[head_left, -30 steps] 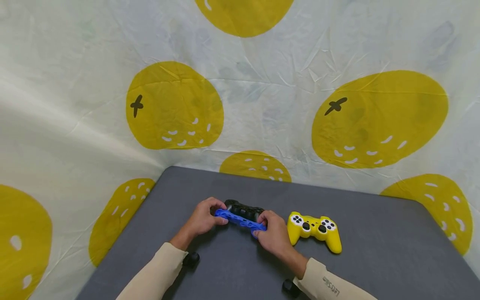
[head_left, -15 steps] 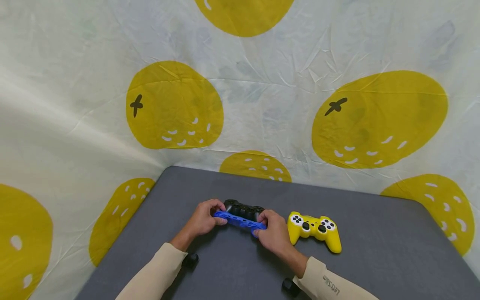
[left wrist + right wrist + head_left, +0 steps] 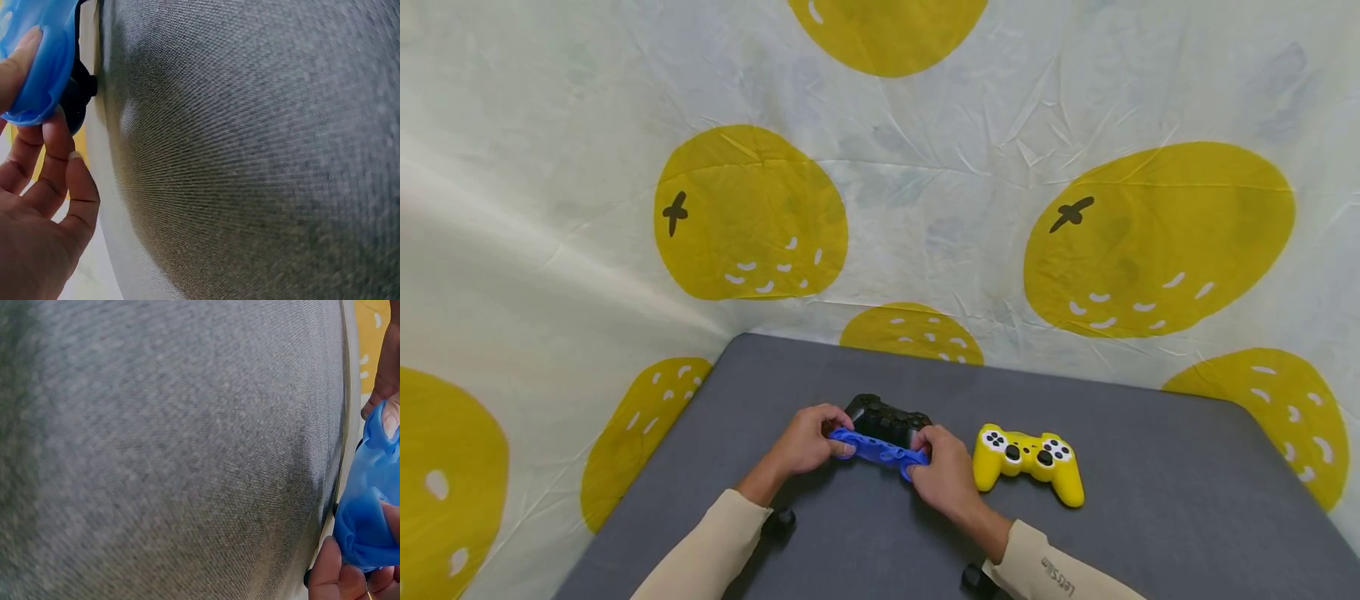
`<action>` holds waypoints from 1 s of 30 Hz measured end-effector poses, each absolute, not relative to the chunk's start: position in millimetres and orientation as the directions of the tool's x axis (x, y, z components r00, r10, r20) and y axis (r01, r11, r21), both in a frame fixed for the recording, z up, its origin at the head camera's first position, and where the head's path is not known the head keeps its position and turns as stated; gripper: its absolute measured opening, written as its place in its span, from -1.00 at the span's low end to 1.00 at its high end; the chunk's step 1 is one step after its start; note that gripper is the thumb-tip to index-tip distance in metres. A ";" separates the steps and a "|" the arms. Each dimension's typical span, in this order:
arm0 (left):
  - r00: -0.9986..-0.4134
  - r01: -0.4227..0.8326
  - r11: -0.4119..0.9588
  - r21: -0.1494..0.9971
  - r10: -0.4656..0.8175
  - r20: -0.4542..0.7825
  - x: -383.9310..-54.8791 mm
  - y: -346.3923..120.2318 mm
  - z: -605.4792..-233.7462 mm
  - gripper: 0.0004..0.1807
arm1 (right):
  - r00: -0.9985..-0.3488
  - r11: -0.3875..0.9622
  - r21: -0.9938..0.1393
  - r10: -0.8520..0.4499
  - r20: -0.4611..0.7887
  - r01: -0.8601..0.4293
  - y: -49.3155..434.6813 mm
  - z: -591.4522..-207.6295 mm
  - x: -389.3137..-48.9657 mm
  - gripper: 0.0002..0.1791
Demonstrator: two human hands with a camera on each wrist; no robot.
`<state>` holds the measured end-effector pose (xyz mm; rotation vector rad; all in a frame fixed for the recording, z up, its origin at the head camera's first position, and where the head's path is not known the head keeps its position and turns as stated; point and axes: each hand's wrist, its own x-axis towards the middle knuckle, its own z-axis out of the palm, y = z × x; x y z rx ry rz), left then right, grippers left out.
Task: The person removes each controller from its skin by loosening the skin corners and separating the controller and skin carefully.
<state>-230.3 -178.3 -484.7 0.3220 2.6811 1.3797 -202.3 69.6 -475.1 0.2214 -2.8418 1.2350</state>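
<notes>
A blue, flexible-looking controller cover (image 3: 880, 451) is stretched between both hands in the head view. My left hand (image 3: 805, 437) pinches its left end, thumb on the near face; the left wrist view shows that thumb pressed on the blue cover (image 3: 47, 69). At the other end my right hand (image 3: 945, 471) pinches it the same way, and folds show in the blue cover (image 3: 369, 519) in the right wrist view. Directly behind the cover is a black game controller (image 3: 887, 421), its near side partly hidden by the cover and the fingers.
A yellow game controller (image 3: 1028, 460) with white button areas lies just right of the right hand. The grey table (image 3: 1150, 475) ends at a white cloth wall (image 3: 940, 242) printed with yellow fruit. Small black devices (image 3: 781, 523) sit under both wrists.
Both hands have shifted slightly toward the person and the blue cover has tilted, showing more of its face. More of the black controller's body shows behind it. The yellow controller stays put.
</notes>
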 end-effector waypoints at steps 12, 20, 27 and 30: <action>-0.943 0.227 0.547 0.806 0.331 0.041 -229.0 -179.5 -486.8 -0.77 | -0.990 0.679 -0.720 -0.110 0.092 -0.143 71.2 -473.9 -197.4 -0.73; -0.920 0.284 0.535 0.796 0.386 0.069 -224.0 -181.1 -485.5 -0.79 | -0.991 0.669 -0.731 -0.119 0.068 -0.130 70.8 -473.5 -194.3 -0.69; -0.913 0.271 0.529 0.804 0.406 0.041 -222.5 -181.8 -486.5 -0.80 | -0.990 0.678 -0.722 -0.128 0.065 -0.135 68.6 -471.0 -193.0 -0.71; -0.913 0.264 0.531 0.805 0.406 0.031 -223.4 -181.7 -486.0 -0.79 | -0.990 0.679 -0.723 -0.126 0.058 -0.129 68.6 -469.2 -194.0 -0.73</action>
